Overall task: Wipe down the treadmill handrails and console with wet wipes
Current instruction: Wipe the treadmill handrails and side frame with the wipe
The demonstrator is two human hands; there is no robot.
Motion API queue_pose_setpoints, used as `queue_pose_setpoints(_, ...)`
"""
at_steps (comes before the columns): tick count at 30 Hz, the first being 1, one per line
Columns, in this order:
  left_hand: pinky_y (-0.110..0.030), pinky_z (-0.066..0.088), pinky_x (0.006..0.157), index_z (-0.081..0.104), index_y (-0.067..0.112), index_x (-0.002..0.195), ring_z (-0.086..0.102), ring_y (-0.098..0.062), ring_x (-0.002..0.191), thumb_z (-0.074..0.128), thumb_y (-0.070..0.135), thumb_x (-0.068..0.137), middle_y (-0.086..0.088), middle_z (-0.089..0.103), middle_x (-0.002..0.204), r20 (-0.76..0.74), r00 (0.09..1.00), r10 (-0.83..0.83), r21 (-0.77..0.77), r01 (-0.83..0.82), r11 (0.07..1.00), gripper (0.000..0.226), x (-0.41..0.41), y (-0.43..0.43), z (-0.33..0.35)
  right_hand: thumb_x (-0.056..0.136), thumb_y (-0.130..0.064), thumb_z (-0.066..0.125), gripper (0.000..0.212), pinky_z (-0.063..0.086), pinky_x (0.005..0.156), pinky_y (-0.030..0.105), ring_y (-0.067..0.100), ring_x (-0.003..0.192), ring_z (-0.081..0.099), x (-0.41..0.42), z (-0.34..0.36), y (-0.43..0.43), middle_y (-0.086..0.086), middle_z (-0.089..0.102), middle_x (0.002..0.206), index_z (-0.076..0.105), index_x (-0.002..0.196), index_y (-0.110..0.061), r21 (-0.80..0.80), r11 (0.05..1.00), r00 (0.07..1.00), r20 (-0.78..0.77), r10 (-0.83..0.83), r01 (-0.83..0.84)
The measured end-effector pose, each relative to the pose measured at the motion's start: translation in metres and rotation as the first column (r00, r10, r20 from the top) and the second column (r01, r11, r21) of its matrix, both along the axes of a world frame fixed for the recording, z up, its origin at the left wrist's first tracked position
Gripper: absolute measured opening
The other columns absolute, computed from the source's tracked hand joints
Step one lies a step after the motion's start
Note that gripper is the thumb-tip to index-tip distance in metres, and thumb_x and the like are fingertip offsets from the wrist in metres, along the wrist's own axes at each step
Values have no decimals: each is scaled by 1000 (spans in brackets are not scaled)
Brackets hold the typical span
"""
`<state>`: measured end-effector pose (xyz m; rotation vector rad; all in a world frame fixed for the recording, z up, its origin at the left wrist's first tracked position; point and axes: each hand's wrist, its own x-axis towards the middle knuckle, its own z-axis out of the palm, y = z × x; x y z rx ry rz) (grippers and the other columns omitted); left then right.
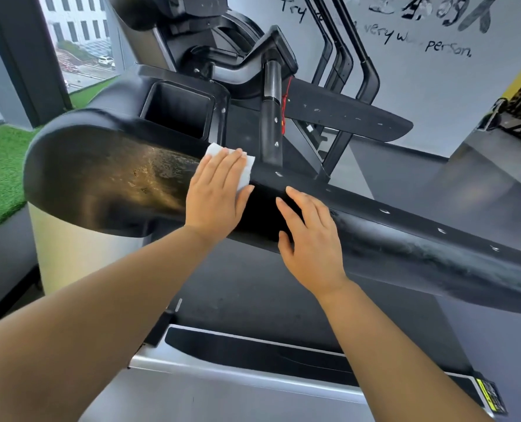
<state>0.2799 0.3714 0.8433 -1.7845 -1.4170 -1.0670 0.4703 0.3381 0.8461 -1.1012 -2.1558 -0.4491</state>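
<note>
Handrail (pixel 405 248) diagonal, upper left to lower right

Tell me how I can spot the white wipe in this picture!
Find the big black treadmill console stretching across the middle. On its top, just below the square cup pocket, the left hand presses flat on the wipe. It is the only white sheet on all that black.
</note>
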Motion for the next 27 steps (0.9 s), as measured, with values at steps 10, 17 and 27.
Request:
queue_pose_setpoints(10,-36,30,110,61,2,123,54,-28,121,22,22,104,-12,63,124,115,977,-179,-25,183,983,48,29,-12,-3,83,-10,59,47,23,108,15,16,121,41,1,11,-8,7,55,132,56,130,-7,-149,986,985,-163,52,-76)
queue_pose_setpoints(17,-22,43,99,61,19,122,58,-6,112,34,25,104,7,65,118,930,293,-219,-120,810,574,33,56,-72,42,93,-28,59,45,47,98,30,2,107,58,-13,44,-20,-21,60,112,46,136,-28,-496,734,506,-829,-240,-464)
queue_pose_setpoints(27,-41,43,103,53,19,130,54,-23,120,42,39,100,-4,58,128,954,235,188,-295,852,433,38,41,-51,75,88,-13,64,28,47,74,15,-1,79,60,-28,71,-18,-16,67,85,65,80,-39,-441,877,592,-765,-254,-193)
